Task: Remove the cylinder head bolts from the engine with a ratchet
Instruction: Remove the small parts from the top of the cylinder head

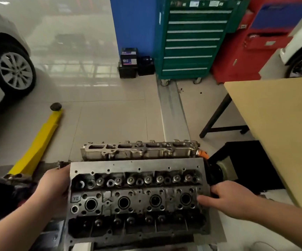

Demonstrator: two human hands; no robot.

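Observation:
A grey metal cylinder head point(137, 198) fills the lower middle of the view, showing valve springs and a row of round plug wells. My left hand point(54, 185) grips its left end, fingers curled round the edge. My right hand point(228, 198) grips its right end, thumb lying on the top face. Behind it lies a second aluminium cover casting point(139, 150). No ratchet or loose bolts are in sight.
A yellow lift arm point(38, 142) stretches across the floor at left beside a car wheel point(14, 69). A wooden table point(280, 127) stands at right. A green drawer cabinet point(191, 42), batteries point(128, 62) and a red cabinet point(255, 42) stand at the back.

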